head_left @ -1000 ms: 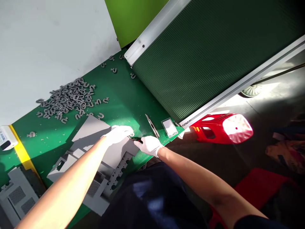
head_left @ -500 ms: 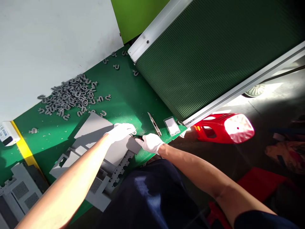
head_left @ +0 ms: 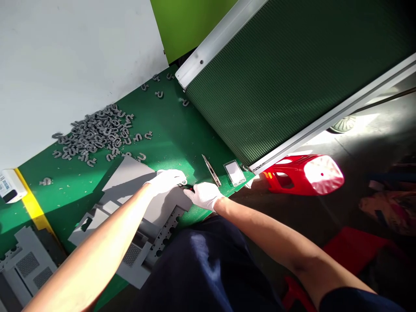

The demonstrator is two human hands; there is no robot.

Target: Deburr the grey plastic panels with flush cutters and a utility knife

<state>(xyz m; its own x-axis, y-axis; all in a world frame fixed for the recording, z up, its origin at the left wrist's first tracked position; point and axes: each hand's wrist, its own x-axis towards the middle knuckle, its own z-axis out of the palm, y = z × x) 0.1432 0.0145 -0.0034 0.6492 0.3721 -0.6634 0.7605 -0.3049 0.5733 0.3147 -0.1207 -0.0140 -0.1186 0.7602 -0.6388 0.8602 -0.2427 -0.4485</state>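
Both my hands wear white gloves and work together above the green bench top point(head_left: 172, 125). My left hand point(head_left: 166, 182) pinches a small grey U-shaped piece point(head_left: 183, 182) at its fingertips. My right hand point(head_left: 204, 196) grips a small black-handled hand tool point(head_left: 187, 187), whose tip meets that piece. Just below my hands lies a grey perforated sheet-metal panel point(head_left: 143, 203), partly hidden by my left forearm. Beyond them, a heap of several grey U-shaped pieces point(head_left: 94, 135) lies on the bench.
A dark green conveyor belt point(head_left: 292, 73) with a metal side rail runs along the bench. A steel blade point(head_left: 211, 170) and a small card point(head_left: 234, 173) lie close to my right hand. More grey panels point(head_left: 29, 268) sit at lower left. A red stool point(head_left: 303, 174) lies beyond the bench edge.
Both hands have shifted slightly to the right, staying together on the small piece and tool. The head view has moved a little. Nothing has been let go.
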